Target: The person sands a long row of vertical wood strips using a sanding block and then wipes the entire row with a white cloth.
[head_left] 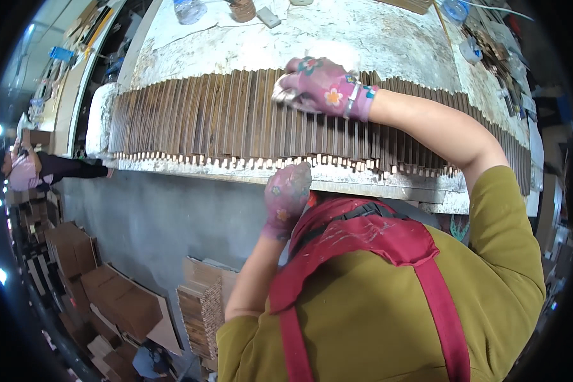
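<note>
A long row of dark brown wooden strips lies side by side across the white-stained table, their pale cut ends pointing toward me. Over the middle of the row, my right hand, in a purple flowered glove, presses down with its fingers closed on a white cloth. Most of that cloth is hidden under the fingers. At the near table edge, my left hand, in a matching glove, is closed against the pale strip ends. Whatever it grips there is hidden.
Along the far side of the table stand a clear plastic container, a brown jar and a small grey block. Stacked brown boards stand on the floor at lower left. Another person is at far left.
</note>
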Tool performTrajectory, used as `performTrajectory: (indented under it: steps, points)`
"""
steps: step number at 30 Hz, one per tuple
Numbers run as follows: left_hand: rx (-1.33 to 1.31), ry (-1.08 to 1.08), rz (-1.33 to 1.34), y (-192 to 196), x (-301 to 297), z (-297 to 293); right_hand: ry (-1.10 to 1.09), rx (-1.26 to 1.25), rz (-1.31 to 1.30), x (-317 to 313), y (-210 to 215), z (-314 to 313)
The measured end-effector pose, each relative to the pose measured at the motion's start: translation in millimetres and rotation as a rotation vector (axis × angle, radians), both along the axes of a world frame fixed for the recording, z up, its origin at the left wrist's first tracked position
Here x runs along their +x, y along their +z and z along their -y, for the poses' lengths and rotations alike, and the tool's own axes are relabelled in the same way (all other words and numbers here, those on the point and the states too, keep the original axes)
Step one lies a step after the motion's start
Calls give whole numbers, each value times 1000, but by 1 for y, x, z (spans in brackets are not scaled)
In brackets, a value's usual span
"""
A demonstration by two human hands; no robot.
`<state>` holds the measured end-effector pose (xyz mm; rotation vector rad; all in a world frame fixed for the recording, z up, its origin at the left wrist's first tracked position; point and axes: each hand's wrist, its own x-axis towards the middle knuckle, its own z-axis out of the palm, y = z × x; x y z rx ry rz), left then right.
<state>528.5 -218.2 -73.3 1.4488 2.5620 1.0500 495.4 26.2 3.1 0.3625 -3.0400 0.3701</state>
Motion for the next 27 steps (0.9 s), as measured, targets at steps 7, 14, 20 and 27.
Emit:
performTrajectory:
  steps: [7, 14, 20, 27]
  points:
    - [-100, 81, 21, 15, 3, 14, 331, -386, 250, 25, 10, 24]
    - [-91, 71, -428, 50, -27, 23, 184, -73, -309, -15, 19, -26]
    - [-97, -84, -402, 39, -45, 20, 446, 64, -198, -26, -17, 19]
    - [18, -118, -423, 25, -56, 18, 55, 309, -74, -77, 11, -34]
